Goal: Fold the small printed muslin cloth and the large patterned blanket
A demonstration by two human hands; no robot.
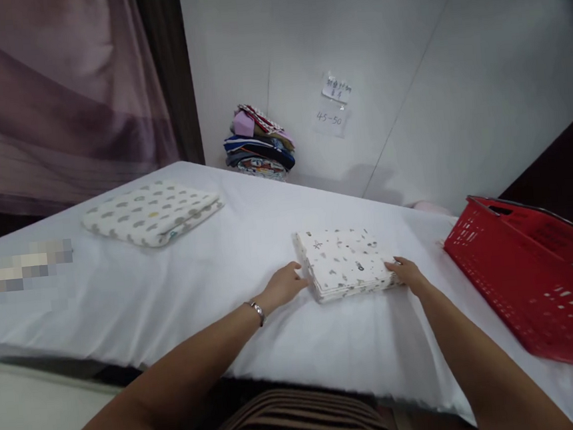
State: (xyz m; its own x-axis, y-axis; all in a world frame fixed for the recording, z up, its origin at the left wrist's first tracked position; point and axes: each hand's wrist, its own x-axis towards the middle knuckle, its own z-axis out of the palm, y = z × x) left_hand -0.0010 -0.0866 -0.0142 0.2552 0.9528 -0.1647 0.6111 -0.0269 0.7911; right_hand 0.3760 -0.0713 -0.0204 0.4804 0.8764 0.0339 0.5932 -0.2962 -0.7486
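Note:
A folded white cloth [345,260] with small grey-brown prints lies in several layers on the white-covered table [272,337]. Beside its left edge is my left hand [283,285], fingers slightly bent and apart, with nothing visible in it; whether the fingertips touch the cloth is hard to see. My right hand [406,275] grips the cloth's right front corner, thumb on top and the other fingers partly hidden. Farther left lies another folded cloth [153,213], white with grey-beige cloud-like shapes.
A red plastic basket [533,280] with a metal handle stands on the right. Behind the table, a stack of folded fabrics [259,144] rests against the wall. Paper signs [332,107] hang there. A purple curtain [55,95] covers the left, above a pixelated patch.

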